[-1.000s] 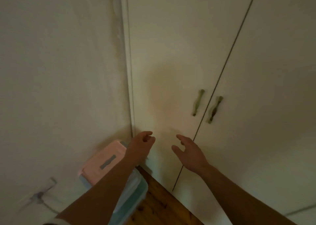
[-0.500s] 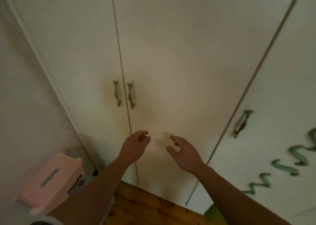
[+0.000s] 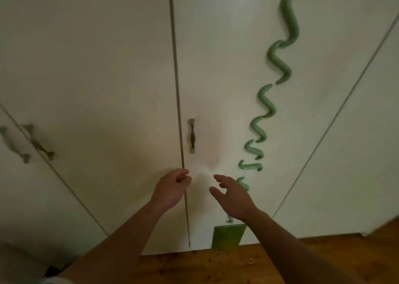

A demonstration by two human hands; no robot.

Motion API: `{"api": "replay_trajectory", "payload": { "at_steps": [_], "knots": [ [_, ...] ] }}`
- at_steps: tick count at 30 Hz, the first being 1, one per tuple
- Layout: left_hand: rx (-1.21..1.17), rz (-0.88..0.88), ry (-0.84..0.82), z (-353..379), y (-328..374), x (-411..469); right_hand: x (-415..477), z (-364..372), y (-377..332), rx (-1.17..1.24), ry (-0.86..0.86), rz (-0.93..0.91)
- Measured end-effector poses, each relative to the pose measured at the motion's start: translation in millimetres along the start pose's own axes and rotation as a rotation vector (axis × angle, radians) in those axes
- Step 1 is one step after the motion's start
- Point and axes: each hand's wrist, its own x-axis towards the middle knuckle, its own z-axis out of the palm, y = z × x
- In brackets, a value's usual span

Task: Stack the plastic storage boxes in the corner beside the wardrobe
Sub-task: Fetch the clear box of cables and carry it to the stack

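We face the wardrobe (image 3: 97, 67) head-on, its pale doors filling nearly the whole view. Our left hand (image 3: 170, 189) hangs in front of the seam between two doors, fingers curled loosely inward with nothing in them. Our right hand (image 3: 234, 197) is held just beside it, apart from it, palm turned toward the left hand and fingers spread, also gripping nothing. Neither hand touches the doors as far as we can tell.

A small door handle (image 3: 191, 135) sits upright just above the left hand, and a pair of handles (image 3: 26, 142) shows at the far left (blurred). A wavy green decoration (image 3: 269, 102) runs down the door to the right, its lower end passing behind the right hand. Below it a green rectangular panel (image 3: 227, 236) stands at the base of the door, meeting the wooden floor (image 3: 205, 266).

The plastic storage boxes are not in this view; we cannot tell where they lie.
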Motion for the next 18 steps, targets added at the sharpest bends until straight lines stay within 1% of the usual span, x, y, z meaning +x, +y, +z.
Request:
{"api": "replay_trajectory", "payload": {
  "at_steps": [2,6,12,15,18],
  "knots": [
    [0.001,0.033,-0.039,16.9,9.2,1.6,-8.2,-10.6,11.8,0.000,0.018,0.043],
    [0.039,0.111,-0.175,56.5,34.0,9.8,-28.9,-34.0,37.2,-0.001,0.142,0.154],
    [0.056,0.223,-0.331,90.8,63.4,18.9,-56.0,-55.0,56.9,-0.018,0.267,0.290],
    [0.055,0.277,-0.424,107.9,79.1,20.9,-68.9,-63.3,64.5,-0.011,0.359,0.367],
    [0.065,0.328,-0.484,124.5,91.1,18.5,-83.6,-67.2,72.0,-0.004,0.412,0.431]
  ]
}}
